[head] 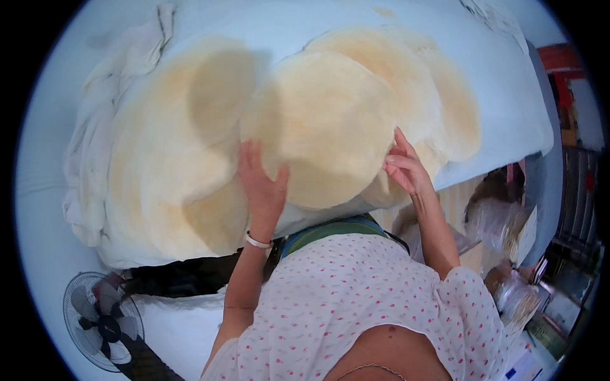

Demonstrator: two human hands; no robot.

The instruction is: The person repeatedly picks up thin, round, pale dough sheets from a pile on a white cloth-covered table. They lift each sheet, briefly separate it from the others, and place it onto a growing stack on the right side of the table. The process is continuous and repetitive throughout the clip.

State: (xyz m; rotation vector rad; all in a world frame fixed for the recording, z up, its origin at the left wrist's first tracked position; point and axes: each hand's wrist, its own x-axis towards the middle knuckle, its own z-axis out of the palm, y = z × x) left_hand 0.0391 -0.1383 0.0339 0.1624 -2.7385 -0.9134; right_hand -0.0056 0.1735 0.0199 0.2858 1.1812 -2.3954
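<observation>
A large, thin, pale-yellow round sheet [333, 114] of unclear material lies before me, over more such sheets [410, 71] on a cloth-covered table [505, 109]. My left hand [261, 183], with a pale bracelet [258, 241] at the wrist, is spread palm down by the round sheet's left side, fingers apart. At the sheet's right edge is my right hand [404, 164], fingers partly bent; whether they pinch the edge cannot be told. To the left spread more yellowish sheets or stained cloth [167, 157], with my shadow across them.
Bunched white cloth [90, 143] runs along the table's left side. A black fan [104, 321] stands at the lower left, beside a white surface [176, 328]. Clear plastic bags with pale contents [493, 224] are to my right, near a wooden board [472, 257].
</observation>
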